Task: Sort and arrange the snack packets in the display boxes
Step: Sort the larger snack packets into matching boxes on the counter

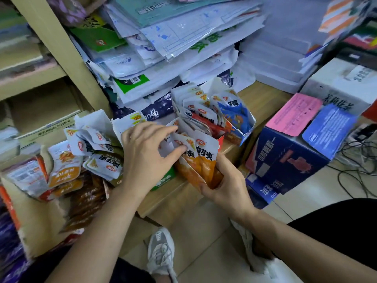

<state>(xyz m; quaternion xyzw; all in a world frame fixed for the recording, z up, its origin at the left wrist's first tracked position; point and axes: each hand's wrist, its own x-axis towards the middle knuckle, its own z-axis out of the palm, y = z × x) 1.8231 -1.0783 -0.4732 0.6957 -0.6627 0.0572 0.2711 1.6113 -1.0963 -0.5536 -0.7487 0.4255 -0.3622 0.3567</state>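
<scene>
An orange display box (190, 176) of orange snack packets (205, 155) stands at the wooden counter's front edge. My right hand (222, 182) grips the box's near corner from below. My left hand (148, 152) reaches over the box and pinches the white tops of the packets inside. Behind it stand a red display box (221, 137) with red packets (201, 119) and a blue display box (247, 127) with blue packets (232, 111). To the left, a heap of olive and orange packets (100, 154) lies loose in a torn cardboard carton (38, 227).
A tall pile of papers and plastic mailers (163, 48) leans behind the boxes. A dark blue carton (285, 162) with pink and blue flaps stands at the right, with cables (355, 172) on the floor beyond. Shelving (55, 43) rises at the left. My shoes (161, 252) are below.
</scene>
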